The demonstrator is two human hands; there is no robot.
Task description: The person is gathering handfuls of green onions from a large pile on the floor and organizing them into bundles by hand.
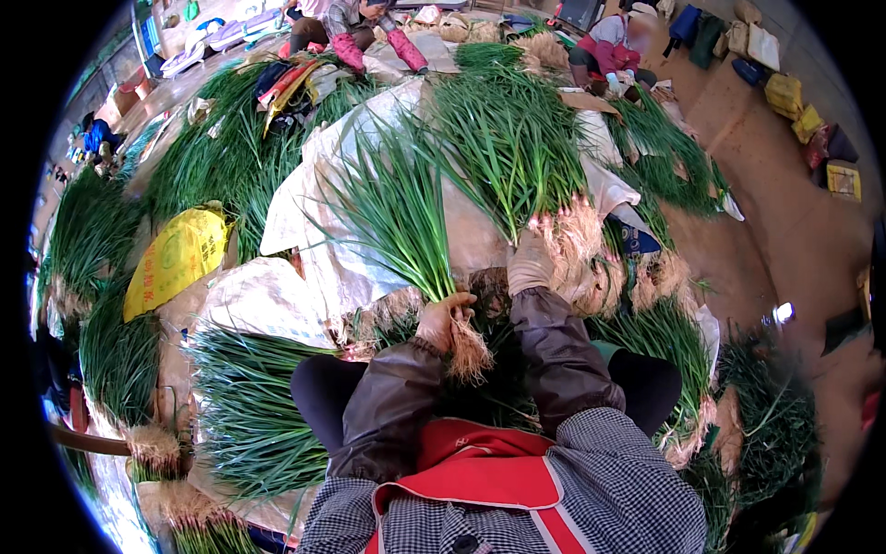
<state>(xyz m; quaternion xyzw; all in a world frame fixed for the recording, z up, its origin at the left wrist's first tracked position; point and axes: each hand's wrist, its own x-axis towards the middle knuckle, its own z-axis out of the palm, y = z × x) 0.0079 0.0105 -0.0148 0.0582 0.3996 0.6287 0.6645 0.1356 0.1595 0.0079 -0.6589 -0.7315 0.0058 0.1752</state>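
In the head view, a white sheet [300, 203] is serving as the landmark, lying beyond the wearer's knees. To its left, a yellow sack [178, 260] is resting near bundled green stalks [118, 355]; beyond its upper left, a broad green pile [214, 138] is spreading beneath assorted bags. Nearer the wearer than the sheet, toward its left, another pile [263, 406] is lying with its leaves pointing left. Past the sheet's far edge, a co-worker in pink sleeves [402, 51] is bending forward; farther right of it, a second co-worker [616, 46] is sitting low. Well to the sheet's right, yellow bags [786, 97] are standing along the edge of the brown floor [738, 175]. On the sheet's right part, a large heap [517, 138] is lying with its pale roots [570, 242] facing the wearer, crowding close beside the right hand [530, 261]. That hand is touching the base of stalks at the heap's near end; whether its fingers are closing on any cannot be told. At the sheet's near edge, the left hand [443, 319] is clamping a held bunch [406, 217] just above its roots, the leaves fanning over the sheet and the root tuft [469, 351] hanging below the fist.
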